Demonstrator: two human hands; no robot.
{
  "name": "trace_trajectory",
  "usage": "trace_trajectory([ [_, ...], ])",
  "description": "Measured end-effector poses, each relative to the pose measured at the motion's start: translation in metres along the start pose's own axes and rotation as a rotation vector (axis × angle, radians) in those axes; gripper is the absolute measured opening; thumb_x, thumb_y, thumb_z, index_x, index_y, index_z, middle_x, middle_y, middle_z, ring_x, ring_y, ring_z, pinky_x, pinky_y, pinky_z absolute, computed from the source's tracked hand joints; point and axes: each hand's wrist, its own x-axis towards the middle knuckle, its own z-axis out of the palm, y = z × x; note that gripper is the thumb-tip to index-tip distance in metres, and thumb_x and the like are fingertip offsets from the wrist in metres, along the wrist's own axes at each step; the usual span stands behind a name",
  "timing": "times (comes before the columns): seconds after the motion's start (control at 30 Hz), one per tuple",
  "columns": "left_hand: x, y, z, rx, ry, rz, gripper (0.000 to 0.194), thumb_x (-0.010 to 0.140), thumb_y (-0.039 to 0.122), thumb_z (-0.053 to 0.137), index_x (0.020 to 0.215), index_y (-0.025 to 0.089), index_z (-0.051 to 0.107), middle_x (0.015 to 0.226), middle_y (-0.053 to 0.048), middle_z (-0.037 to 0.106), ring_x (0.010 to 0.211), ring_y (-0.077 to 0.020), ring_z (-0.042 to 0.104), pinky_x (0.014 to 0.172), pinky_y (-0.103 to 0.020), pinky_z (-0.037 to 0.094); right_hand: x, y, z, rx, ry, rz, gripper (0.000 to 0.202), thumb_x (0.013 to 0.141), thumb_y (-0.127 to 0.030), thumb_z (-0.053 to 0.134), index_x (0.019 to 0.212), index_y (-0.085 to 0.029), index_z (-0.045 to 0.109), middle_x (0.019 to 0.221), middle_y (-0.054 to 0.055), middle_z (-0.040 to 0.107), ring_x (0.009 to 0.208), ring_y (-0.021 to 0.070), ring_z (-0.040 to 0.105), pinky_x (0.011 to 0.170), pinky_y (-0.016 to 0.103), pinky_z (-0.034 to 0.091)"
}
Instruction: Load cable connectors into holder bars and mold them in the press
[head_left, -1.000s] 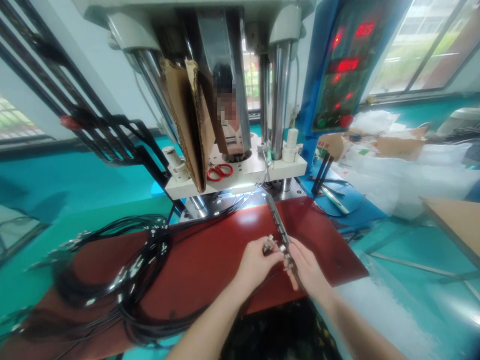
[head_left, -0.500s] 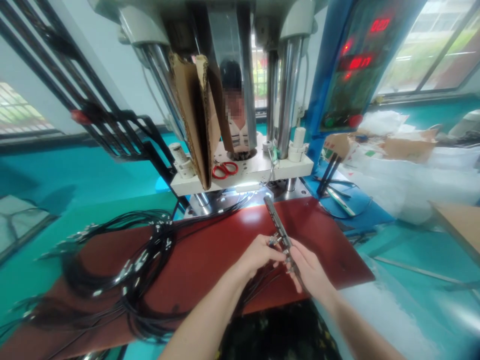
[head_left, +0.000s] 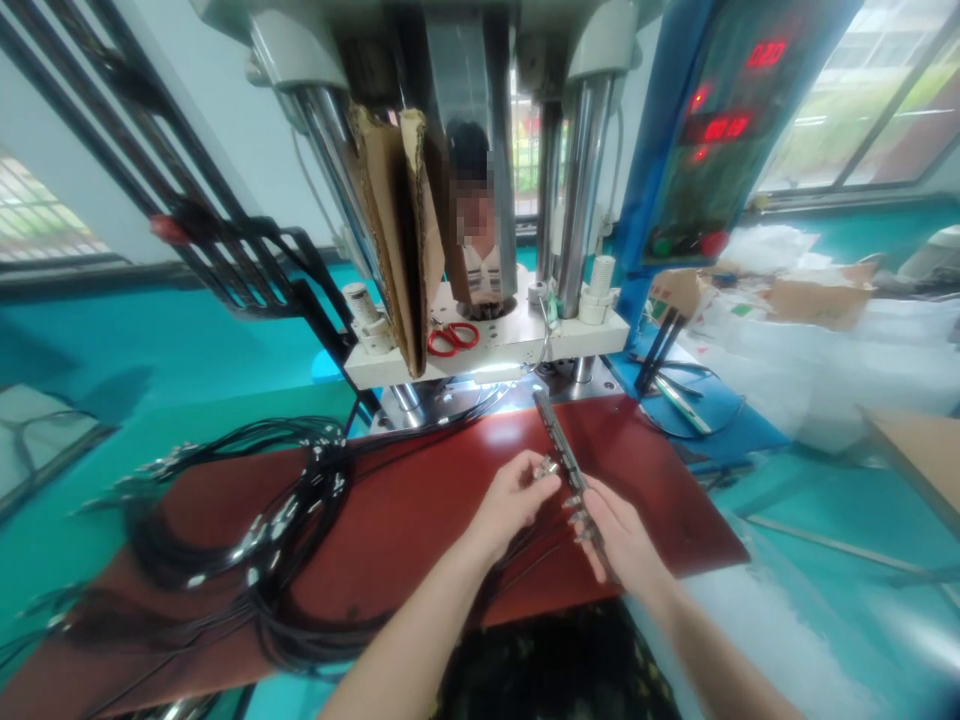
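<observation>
My right hand (head_left: 619,525) is wrapped round the lower part of a long dark metal bar (head_left: 559,440), which slants up and away over the red-brown mat. Small shiny metal pieces (head_left: 577,520) stick out along the bar's left side, near my right fingers. Just left of the bar, my left hand (head_left: 514,505) pinches a small metal connector (head_left: 550,468) between thumb and fingertips. A narrow gap shows between that connector and the bar. Thin black cables (head_left: 529,555) run below my left hand, partly hidden by it.
Coiled black cables with metal ends (head_left: 292,520) lie on the left of the mat (head_left: 450,500). Ahead stands a press (head_left: 495,350) with red-handled scissors (head_left: 454,338) and folded cardboard (head_left: 397,240) on its plate. A blue control panel (head_left: 705,150) rises at the right.
My left hand has drawn slightly up and left from the bar, with the small connector in its fingertips. My right hand keeps its hold on the bar. The red display digits have changed.
</observation>
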Motion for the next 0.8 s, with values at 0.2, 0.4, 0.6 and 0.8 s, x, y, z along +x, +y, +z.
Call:
trace_trajectory([
  [0.2,0.002,-0.004,0.0,-0.006,-0.027,-0.161,0.034,0.065,0.043,0.063,0.061,0.016,0.042,0.044,0.008,0.036,0.036,-0.0022,0.025,0.036,-0.018,0.014,-0.001,0.002,-0.002,0.067,-0.012,0.028,0.055,0.08,-0.049,0.046,0.126,-0.02,0.037,0.054,-0.005,0.051,0.03,0.0062,0.043,0.024,0.015,0.032],
  [0.4,0.004,-0.005,0.006,-0.001,0.006,-0.199,0.031,0.063,0.04,0.066,0.059,0.014,0.049,0.04,0.009,0.033,0.035,-0.0025,0.022,0.038,-0.02,0.012,0.0,-0.002,-0.003,-0.019,-0.071,0.055,0.055,0.082,-0.048,0.044,0.129,-0.022,0.034,0.056,-0.005,0.052,0.031,0.0062,0.044,0.025,0.015,0.034],
  [0.6,0.001,-0.004,0.008,0.025,0.113,-0.082,0.029,0.06,0.035,0.067,0.055,0.013,0.048,0.047,0.006,0.04,0.043,-0.0037,0.03,0.045,-0.019,0.025,0.002,-0.001,-0.001,-0.13,-0.096,-0.026,0.053,0.083,-0.047,0.041,0.13,-0.023,0.035,0.055,-0.005,0.05,0.031,0.0054,0.044,0.025,0.015,0.034],
  [0.8,0.0,-0.006,-0.008,0.002,0.068,-0.103,0.031,0.072,0.043,0.055,0.065,0.014,0.053,0.057,0.003,0.046,0.047,-0.0059,0.037,0.044,-0.019,0.027,0.002,0.0,-0.001,-0.008,-0.027,0.034,0.057,0.08,-0.048,0.046,0.128,-0.018,0.038,0.056,-0.004,0.052,0.031,0.0059,0.044,0.024,0.015,0.032],
])
